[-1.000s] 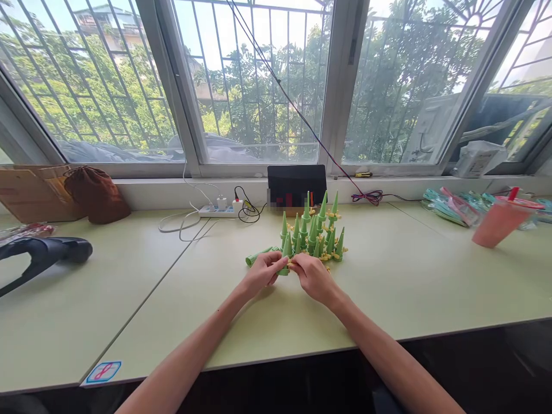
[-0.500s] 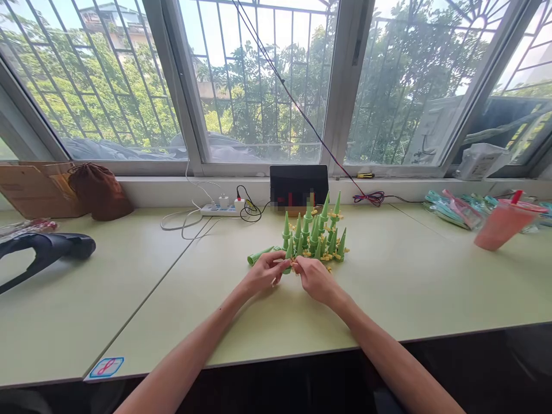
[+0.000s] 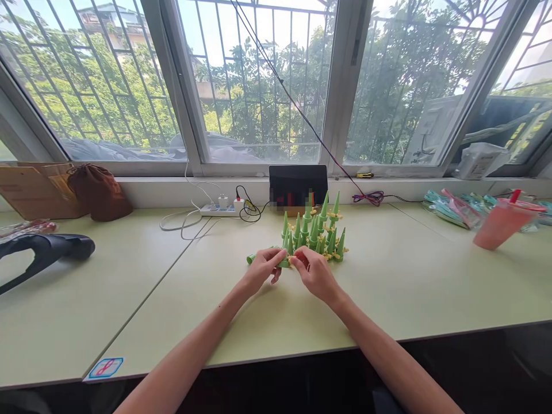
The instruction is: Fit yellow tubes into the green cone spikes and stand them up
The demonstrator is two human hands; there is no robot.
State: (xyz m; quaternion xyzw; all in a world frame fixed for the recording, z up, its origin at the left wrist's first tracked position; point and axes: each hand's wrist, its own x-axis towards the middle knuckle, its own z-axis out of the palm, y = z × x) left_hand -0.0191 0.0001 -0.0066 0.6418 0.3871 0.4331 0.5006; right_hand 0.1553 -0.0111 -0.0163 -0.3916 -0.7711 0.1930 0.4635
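Observation:
Green cones with small yellow pieces [image 3: 314, 233] stand in a cluster at the middle of the table. At their near left side, my left hand [image 3: 264, 269] pinches a green cone part [image 3: 283, 264] between thumb and fingers. My right hand [image 3: 314, 272] touches it from the right, its thumb and forefinger closed on a small yellow piece [image 3: 292, 260]. Another green piece [image 3: 251, 259] lies behind my left hand, partly hidden by it.
A dark tablet [image 3: 298, 187] stands behind the cones. A power strip [image 3: 221, 210] with cables is at the back left. Farther right are a red cup [image 3: 504, 225] and plastic packets [image 3: 452, 208]. A black curved object [image 3: 64, 247] lies at left.
The green part in my left hand has tilted from upright to nearly lying. My right hand has shifted slightly, its fingers more raised and bent.

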